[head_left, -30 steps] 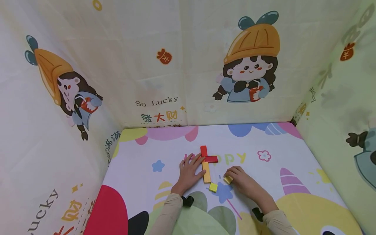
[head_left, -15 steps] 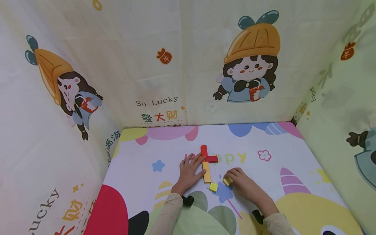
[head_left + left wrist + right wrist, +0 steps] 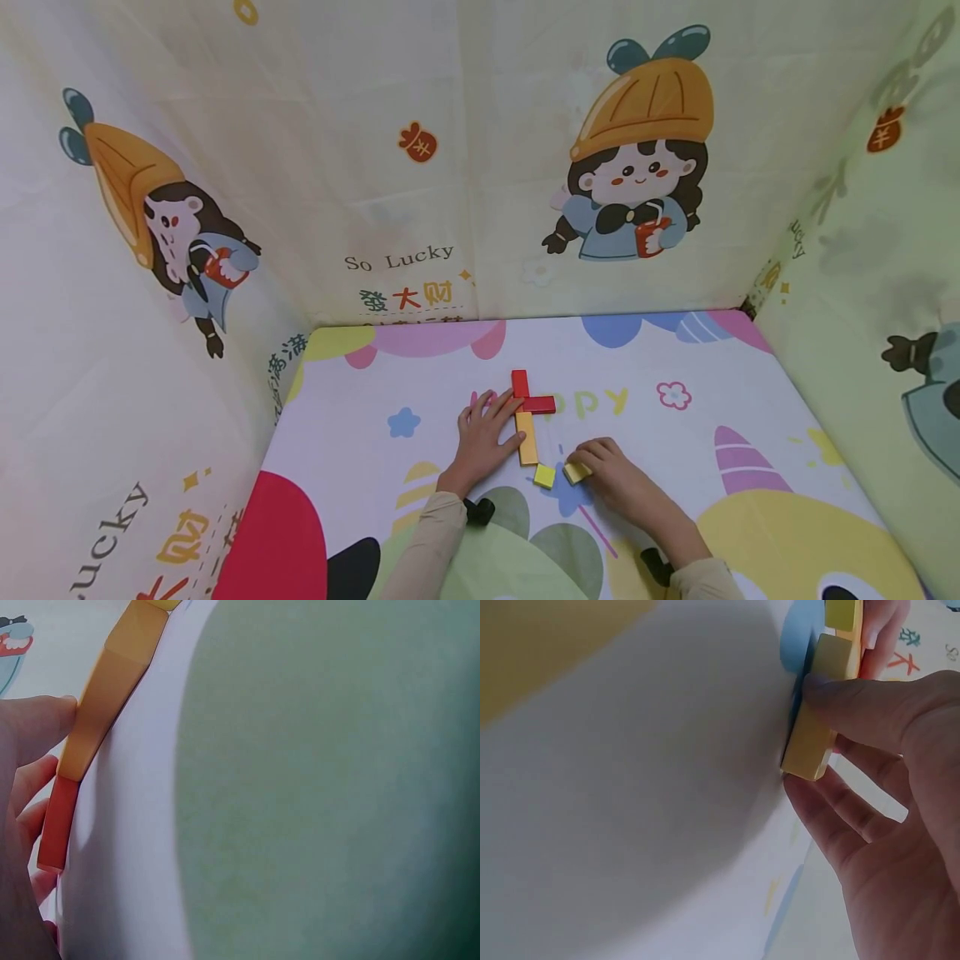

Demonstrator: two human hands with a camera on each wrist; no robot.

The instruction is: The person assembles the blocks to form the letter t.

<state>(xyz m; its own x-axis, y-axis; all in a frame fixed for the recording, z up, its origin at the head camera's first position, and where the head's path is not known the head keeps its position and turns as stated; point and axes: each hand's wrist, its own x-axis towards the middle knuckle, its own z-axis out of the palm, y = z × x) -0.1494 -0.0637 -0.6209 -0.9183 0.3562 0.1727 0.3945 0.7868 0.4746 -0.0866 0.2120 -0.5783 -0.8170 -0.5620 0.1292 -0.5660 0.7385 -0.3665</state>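
My left hand (image 3: pixel 480 446) lies with fingers spread beside a line of toy blocks. Its thumb touches the side of a long orange block (image 3: pixel 528 439), and its fingertips are at the left end of a red block (image 3: pixel 540 405) lying crosswise. Another red block (image 3: pixel 520 383) points away beyond that one. At the near end of the orange block sits a small yellow block (image 3: pixel 544 477), slightly turned. To its right, my right hand (image 3: pixel 618 475) pinches a pale yellow rectangular block (image 3: pixel 577 473) between thumb and fingers, close over the mat, as the right wrist view shows.
A printed mat (image 3: pixel 450 367) with stars, letters and cartoon shapes covers the table. Cloth walls (image 3: pixel 510 183) with cartoon figures stand at the back and both sides. Black wrist straps (image 3: pixel 480 512) show at the sleeves.
My right hand has moved slightly toward me and left with the pale yellow block, which has come nearer the small yellow block. The left hand stays in place.
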